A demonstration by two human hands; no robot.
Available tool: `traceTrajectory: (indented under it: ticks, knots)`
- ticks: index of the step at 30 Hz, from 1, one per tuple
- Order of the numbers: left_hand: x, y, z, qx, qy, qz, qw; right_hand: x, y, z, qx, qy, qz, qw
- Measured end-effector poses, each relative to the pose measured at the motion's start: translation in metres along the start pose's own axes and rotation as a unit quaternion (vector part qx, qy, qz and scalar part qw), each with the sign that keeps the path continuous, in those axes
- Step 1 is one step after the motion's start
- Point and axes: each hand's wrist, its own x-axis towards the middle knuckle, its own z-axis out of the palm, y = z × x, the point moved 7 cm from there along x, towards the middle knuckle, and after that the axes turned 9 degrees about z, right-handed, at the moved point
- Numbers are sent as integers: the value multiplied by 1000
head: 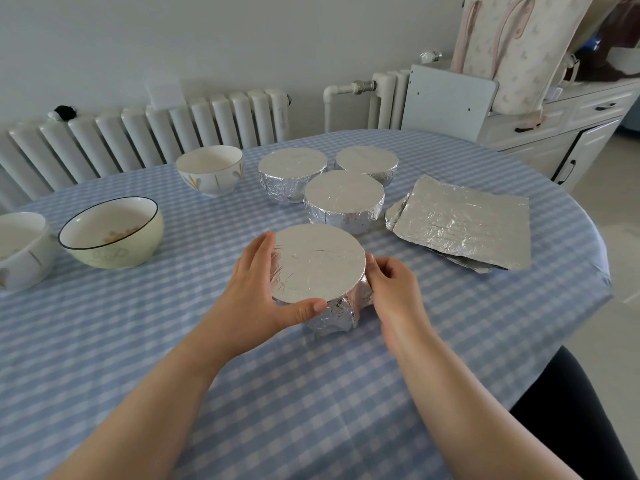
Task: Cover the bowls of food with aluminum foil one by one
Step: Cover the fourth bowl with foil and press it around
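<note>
The foil-wrapped bowl (320, 268) at the surface's (311, 393) near middle is gripped by the left hand (258, 296) and pinched at its rim by the right hand (393, 289). Three covered bowls (344, 199) are counted behind; three open bowls (112, 233) remain, beside stacked foil sheets (464, 223).

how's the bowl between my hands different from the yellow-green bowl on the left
The bowl between your hands is wrapped in foil, top sealed flat; the yellow-green bowl is open and bare. Left hand and right hand hold the wrapped one; the other stands untouched. Both sit upright on the checked tablecloth.
</note>
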Motion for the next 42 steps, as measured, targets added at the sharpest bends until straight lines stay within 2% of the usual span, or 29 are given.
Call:
traceTrajectory:
  ticks: [6, 15, 26, 32, 35, 42]
  knots:
    - [1, 1, -2, -9, 8, -2, 1000, 3, 2, 6, 31, -7, 13, 999]
    - [4, -12, -7, -118, 36, -26, 992, 2, -3, 17, 121, -37, 21, 992]
    - [6, -26, -8, -199, 55, -51, 977, 3, -1, 32, 228, -112, 67, 965]
    - [5, -27, -8, -213, 61, -55, 974, 5, 6, 36, 264, -111, 85, 955]
    - [4, -26, -7, -214, 60, -55, 973, 5, 8, 31, 249, -75, 72, 963]
    - [3, -29, -7, -225, 68, -71, 969, -1, -10, 12, 114, -8, -60, 992]
